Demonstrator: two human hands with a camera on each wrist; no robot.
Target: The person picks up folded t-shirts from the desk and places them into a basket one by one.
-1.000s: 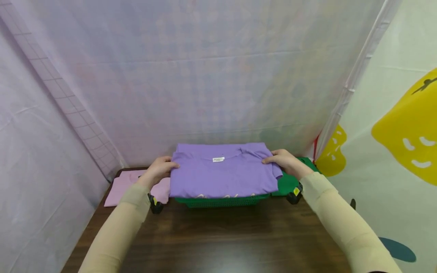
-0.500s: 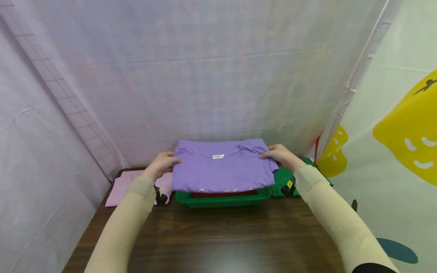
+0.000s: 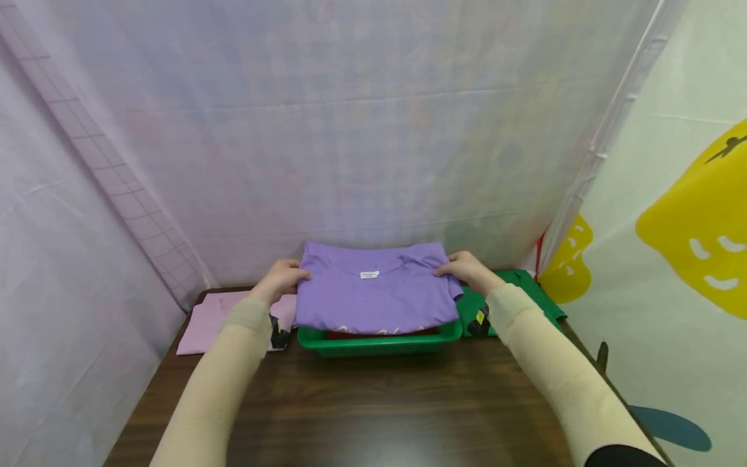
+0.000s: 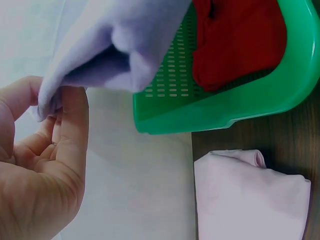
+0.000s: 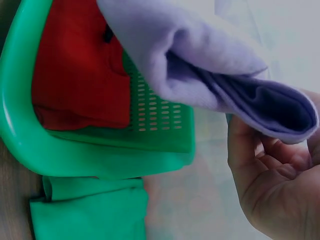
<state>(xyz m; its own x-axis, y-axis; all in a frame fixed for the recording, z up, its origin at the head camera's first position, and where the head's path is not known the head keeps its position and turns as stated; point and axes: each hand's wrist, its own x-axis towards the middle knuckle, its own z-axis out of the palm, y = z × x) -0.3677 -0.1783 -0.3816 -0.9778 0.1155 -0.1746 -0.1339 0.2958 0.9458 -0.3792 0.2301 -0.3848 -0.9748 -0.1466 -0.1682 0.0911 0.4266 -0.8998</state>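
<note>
A folded purple T-shirt (image 3: 373, 298) with a white neck label hangs over the green plastic basket (image 3: 379, 345). My left hand (image 3: 281, 280) pinches its left side between thumb and fingers. On the opposite side my right hand (image 3: 469, 271) grips the other edge the same way. Both wrist views show the shirt held above the basket, its folded layers visible at the ends. Inside the basket lies a folded red garment (image 4: 240, 40), mostly covered by the shirt in the head view.
A folded pink garment (image 3: 213, 321) lies left of the basket on the dark wooden table (image 3: 362, 408). To the right lies a folded green garment (image 3: 525, 288). A pale curtain (image 3: 362, 130) hangs close behind the basket.
The shirt first rose and uncovered the basket's front rim and the red garment, then lowered slightly. My right hand has shifted a little to the left.
</note>
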